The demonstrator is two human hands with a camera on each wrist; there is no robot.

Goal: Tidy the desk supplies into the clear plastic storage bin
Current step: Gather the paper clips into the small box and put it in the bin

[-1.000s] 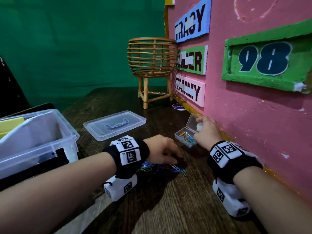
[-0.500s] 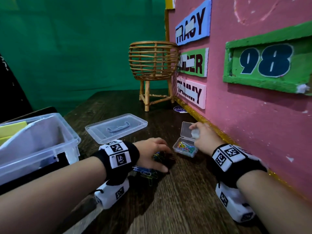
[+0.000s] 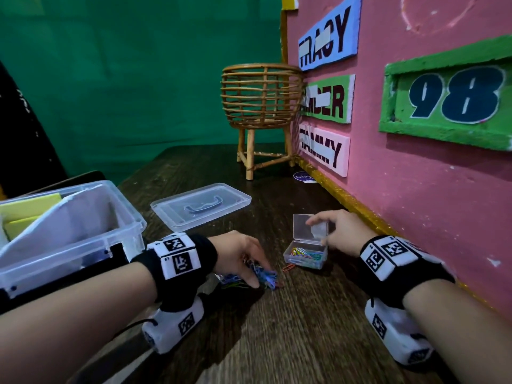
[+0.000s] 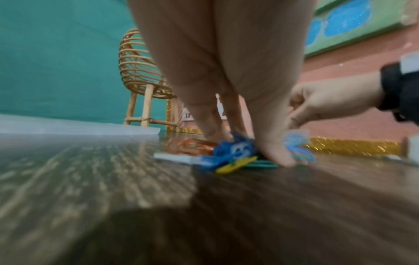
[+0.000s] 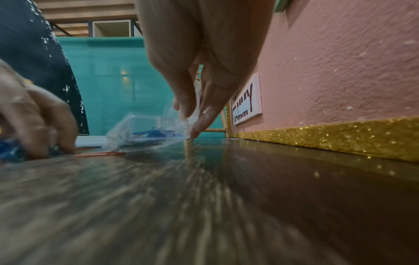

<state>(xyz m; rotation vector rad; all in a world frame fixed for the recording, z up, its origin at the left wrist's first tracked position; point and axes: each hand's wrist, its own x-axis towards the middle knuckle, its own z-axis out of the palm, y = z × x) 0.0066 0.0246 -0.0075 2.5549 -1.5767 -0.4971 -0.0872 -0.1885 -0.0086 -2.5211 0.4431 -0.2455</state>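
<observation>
While the left hand (image 3: 238,253) presses down on a loose heap of coloured paper clips (image 3: 263,275) w/ its fingers (image 4: 275,156) curled over them, bunching them on the dark wood counter (image 3: 291,328), the right hand (image 3: 339,234) pinches the raised lid of the small clear clip box (image 3: 306,256) just beside the heap. Box is open, hinged lid upright, approx. half full of mixed blue, green, yellow & red clips. One orange clip (image 3: 288,268) lies alone betw. heap & box. Left of the hands stands the clear plastic storage bin (image 3: 83,242), open, w/ yellow pads and white paper inside. Its flat clear lid (image 3: 201,206) lies on the counter behind the hands. Farther back, a rattan basket stand (image 3: 261,106) vs. the pink wall (image 3: 415,203).
</observation>
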